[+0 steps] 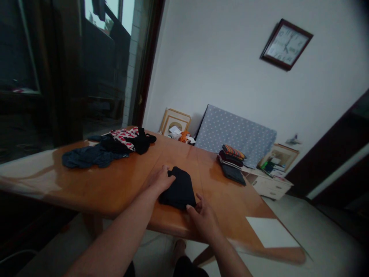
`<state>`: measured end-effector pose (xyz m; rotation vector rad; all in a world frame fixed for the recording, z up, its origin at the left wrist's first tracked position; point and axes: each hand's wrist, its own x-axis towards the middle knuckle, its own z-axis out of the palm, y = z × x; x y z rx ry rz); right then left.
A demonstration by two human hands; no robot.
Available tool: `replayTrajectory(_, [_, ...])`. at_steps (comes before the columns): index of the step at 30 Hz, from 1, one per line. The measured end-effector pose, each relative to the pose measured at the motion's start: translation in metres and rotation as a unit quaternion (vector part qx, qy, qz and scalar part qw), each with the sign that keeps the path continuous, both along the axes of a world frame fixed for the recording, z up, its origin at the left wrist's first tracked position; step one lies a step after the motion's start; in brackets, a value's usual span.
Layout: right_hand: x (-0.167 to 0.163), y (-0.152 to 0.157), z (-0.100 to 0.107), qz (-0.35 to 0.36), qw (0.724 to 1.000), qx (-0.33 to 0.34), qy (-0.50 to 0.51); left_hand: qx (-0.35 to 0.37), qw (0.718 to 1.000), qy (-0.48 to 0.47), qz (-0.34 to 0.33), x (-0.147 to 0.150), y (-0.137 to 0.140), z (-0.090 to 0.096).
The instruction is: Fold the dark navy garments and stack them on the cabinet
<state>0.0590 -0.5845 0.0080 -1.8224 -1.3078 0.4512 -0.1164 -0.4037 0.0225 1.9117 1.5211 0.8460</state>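
Note:
A dark, almost black garment (pixel 179 189) lies on the wooden table (pixel 129 192) in front of me, folded into a compact flat packet. My left hand (pixel 160 181) grips its left edge, thumb on top of the cloth and the other fingers curled at the far side. At the near right corner, my right hand (pixel 205 218) has its thumb against the edge, fingers bent around the corner. What kind of garment it is does not show.
A loose heap of clothes (pixel 115 148) lies at the table's far left. To the right stands a stack of folded clothes (pixel 231 161). A white sheet (pixel 272 232) lies near the right corner. Behind are a dotted grey cloth-covered panel (pixel 236 129) and a white cabinet (pixel 269 186).

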Motion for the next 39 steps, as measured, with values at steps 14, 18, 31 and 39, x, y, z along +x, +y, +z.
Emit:
replayTrajectory(14, [-0.006, -0.034, -0.003, -0.003, 0.996, 0.090, -0.020, -0.123, 0.921, -0.345, 0.132, -0.009, -0.053, 0.016])
replayTrajectory(18, [-0.003, -0.036, -0.003, -0.005, 0.994, 0.106, 0.005, -0.203, 0.878, -0.424, 0.090, -0.008, -0.104, 0.019])
replayTrajectory(31, [-0.019, -0.064, -0.003, -0.027, 0.974, 0.029, -0.223, -0.003, 0.974, -0.226, -0.020, -0.062, -0.106, 0.018])
replayTrajectory(39, [-0.003, -0.057, -0.002, -0.007, 0.992, 0.046, -0.120, 0.090, 0.995, 0.013, -0.040, -0.060, -0.107, 0.008])
